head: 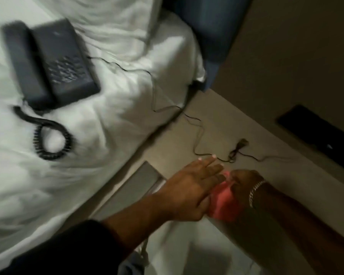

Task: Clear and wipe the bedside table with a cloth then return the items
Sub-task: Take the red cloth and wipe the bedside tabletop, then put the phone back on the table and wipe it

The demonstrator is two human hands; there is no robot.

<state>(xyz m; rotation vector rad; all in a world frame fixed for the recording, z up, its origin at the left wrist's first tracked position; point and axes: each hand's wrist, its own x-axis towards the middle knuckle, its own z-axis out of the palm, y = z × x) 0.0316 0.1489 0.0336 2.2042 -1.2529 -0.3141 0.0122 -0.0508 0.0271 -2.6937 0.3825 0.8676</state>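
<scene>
A dark corded telephone (50, 64) lies on the white bed sheet (111, 104) at the upper left, its coiled cord looped below it. A thin cable (199, 133) runs from it across the beige bedside table top (216, 120). A pink cloth (224, 203) sits near the table's front edge. My right hand (244, 185), with a bracelet at the wrist, is closed on the cloth. My left hand (189, 185) stretches out flat beside it, fingers together, its thumb side touching the cloth. The whole view is motion-blurred.
A black flat device (316, 135) is mounted on the wall at the right above the table. A blue padded headboard (213, 26) rises behind the bed. A grey drawer edge (135, 181) shows below the table's left side.
</scene>
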